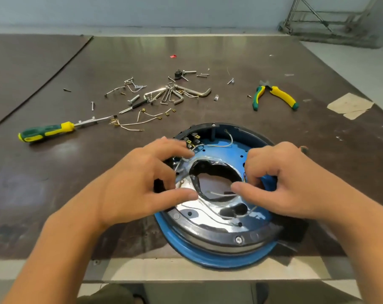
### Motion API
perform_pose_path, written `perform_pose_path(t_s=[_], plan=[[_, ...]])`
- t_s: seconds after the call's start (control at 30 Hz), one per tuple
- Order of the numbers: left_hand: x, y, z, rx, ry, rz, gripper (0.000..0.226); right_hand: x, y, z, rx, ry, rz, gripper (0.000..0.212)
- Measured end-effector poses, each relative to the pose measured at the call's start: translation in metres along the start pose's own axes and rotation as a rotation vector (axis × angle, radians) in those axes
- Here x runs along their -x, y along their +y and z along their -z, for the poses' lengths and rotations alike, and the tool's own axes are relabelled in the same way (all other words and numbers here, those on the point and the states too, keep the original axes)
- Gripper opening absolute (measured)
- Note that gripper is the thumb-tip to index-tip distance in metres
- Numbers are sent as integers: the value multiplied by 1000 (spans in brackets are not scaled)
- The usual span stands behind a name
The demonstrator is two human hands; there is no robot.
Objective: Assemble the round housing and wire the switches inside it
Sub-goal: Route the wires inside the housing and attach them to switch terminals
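— Where is it?
— The round blue housing with a black rim lies at the near edge of the dark table, with the black switches on its far inner wall.
— Your hands?
— My right hand grips its blue right wall. My left hand bends its fingers by the thin white wire, thumb on the shiny metal plate. I cannot tell if it is pinching.

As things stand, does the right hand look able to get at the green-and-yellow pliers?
Probably yes. The pliers lie uncovered on the table beyond the round housing, on the side of the right hand. That hand grips the housing's blue part, so it must let go first.
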State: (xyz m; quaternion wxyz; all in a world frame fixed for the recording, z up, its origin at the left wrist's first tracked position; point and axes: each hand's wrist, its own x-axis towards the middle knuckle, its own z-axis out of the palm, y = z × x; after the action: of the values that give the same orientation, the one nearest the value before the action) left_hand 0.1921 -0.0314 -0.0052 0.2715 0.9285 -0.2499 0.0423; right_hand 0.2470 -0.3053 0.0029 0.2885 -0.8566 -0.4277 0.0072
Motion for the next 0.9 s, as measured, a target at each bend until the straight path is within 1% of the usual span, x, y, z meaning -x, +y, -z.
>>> perform_pose_path(t_s=[0.1, 0.23, 0.33, 0.43, 0.47, 0.53, 0.6, 0.7, 0.73, 0.83, 0.9], plan=[[1, 0, 3, -12, 41, 48, 48, -2, -1, -2, 25, -44, -74, 47], [1, 3, 6, -82, 34, 158, 53, -6, -5, -5, 34, 10, -151, 40], [3, 7, 5, -147, -37, 222, 57, -10, -8, -12, 95, 48, -226, 44], [1, 15, -1, -147, -136, 392, 60, -13, -15, -21, 198, 98, -275, 47], [-1, 19, -5, -141, -140, 461, 56, -14, -18, -23, 228, 113, -290, 46], [-4, 25, -15, -140, -106, 581, 39, -14, -21, -24, 256, 126, -309, 44], [-6, 30, -21, -174, -58, 642, 26, -15, -21, -24, 238, 128, -307, 43], [-13, 33, -24, -219, -42, 587, 13, -13, -21, -25, 215, 123, -291, 44], [-17, 31, -23, -220, -46, 547, 15, -13, -23, -26, 212, 125, -290, 44], [-27, 20, -14, -182, -58, 478, 30, -10, -28, -30, 195, 155, -321, 43], [-30, 16, -10, -155, -60, 441, 31, -7, -31, -34, 178, 206, -350, 41]])
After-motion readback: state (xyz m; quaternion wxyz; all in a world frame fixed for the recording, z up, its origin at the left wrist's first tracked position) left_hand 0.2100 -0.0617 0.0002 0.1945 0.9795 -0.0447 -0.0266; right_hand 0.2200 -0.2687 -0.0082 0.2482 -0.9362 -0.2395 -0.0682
